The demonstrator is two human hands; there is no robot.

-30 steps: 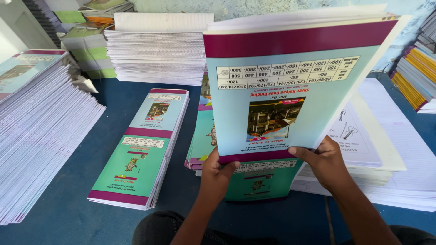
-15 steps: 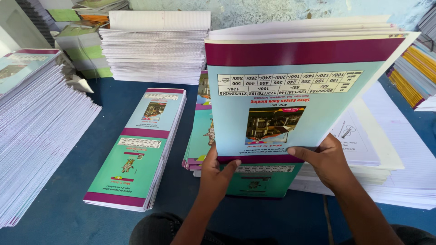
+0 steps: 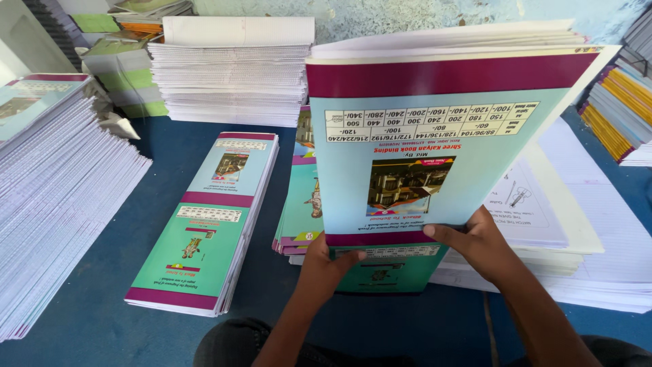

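Both hands hold up a stack of notebook covers (image 3: 441,143), light blue w/ a maroon band at top and bottom, tilted up toward the camera so its back face fills the centre-right of the view; loose white sheets show along its top edge. Left hand (image 3: 324,264) grips the stack's bottom edge at approx 7 o'clock of the stack, thumb over the front, fingers (image 3: 350,256) closed round the edge. Right hand (image 3: 479,246) grips the same bottom edge at approx 5 o'clock, thumb laid along the maroon band, fingers curled behind, so closed on the stack too. Directly under the hands, at 6 o'clock of the held stack, lies a green cover pile (image 3: 387,268) flat on the blue worktop (image 3: 88,333). At 9 o'clock of the hands, a long flat pile of uncut covers (image 3: 207,221), blue half above green half, lies apart from them. Btwn that pile and the held stack, another cover pile (image 3: 304,204) sits partly hidden. Far left, at 9 o'clock of the view, a tall fanned stack of ruled paper (image 3: 61,204). At 12 o'clock, a white paper stack (image 3: 231,85). At 3 o'clock, printed white sheets (image 3: 536,204) on more paper, and at the right edge stacked notebooks w/ yellow and orange spines (image 3: 621,115).
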